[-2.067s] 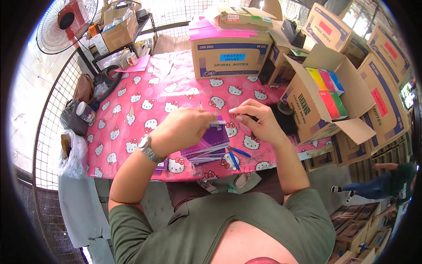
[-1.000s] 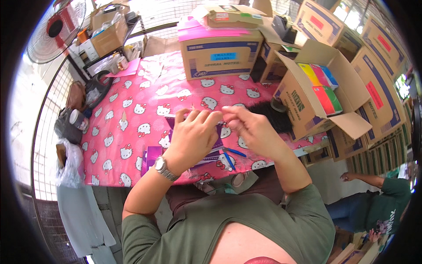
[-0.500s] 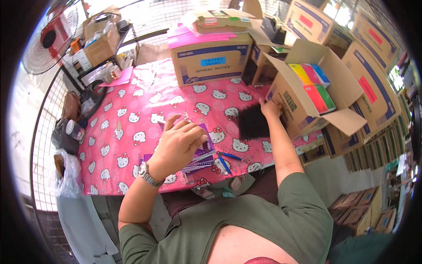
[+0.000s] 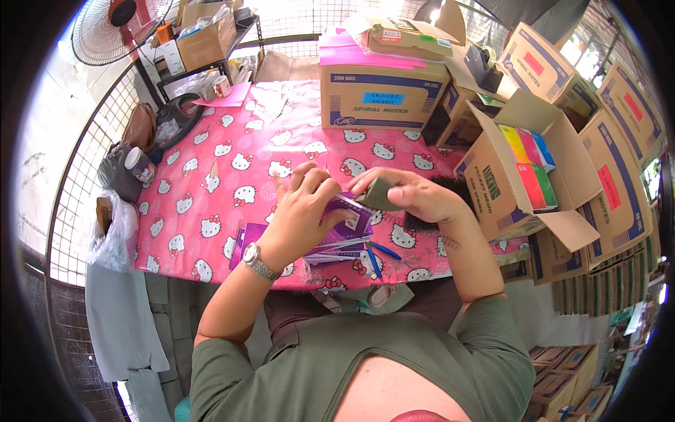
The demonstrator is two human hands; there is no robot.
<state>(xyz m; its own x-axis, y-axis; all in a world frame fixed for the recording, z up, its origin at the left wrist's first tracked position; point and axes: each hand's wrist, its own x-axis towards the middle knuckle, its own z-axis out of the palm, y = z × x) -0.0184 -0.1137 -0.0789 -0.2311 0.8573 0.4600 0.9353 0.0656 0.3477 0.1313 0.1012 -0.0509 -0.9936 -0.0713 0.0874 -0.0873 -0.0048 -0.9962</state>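
Note:
I sit at a table with a pink cartoon-cat cloth [image 4: 211,183]. My left hand [image 4: 302,211] holds a small purple notebook [image 4: 349,218] above a stack of purple notebooks [image 4: 246,239] near the table's front edge. My right hand [image 4: 415,195] is closed on a small dark grey-green object [image 4: 380,193] right against the notebook's upper edge. Two blue pens [image 4: 376,254] lie on the cloth just below my hands. A wristwatch [image 4: 257,261] is on my left wrist.
A closed cardboard box [image 4: 383,95] with a pink lid stands at the back. An open box of coloured notebooks [image 4: 524,172] stands to the right, with more boxes [image 4: 619,141] behind. A fan [image 4: 112,28], shelf and bags [image 4: 130,169] are at left.
My right hand reached toward the open box on the right, then came back to the notebook holding a small dark object. My left hand stayed over the purple stack.

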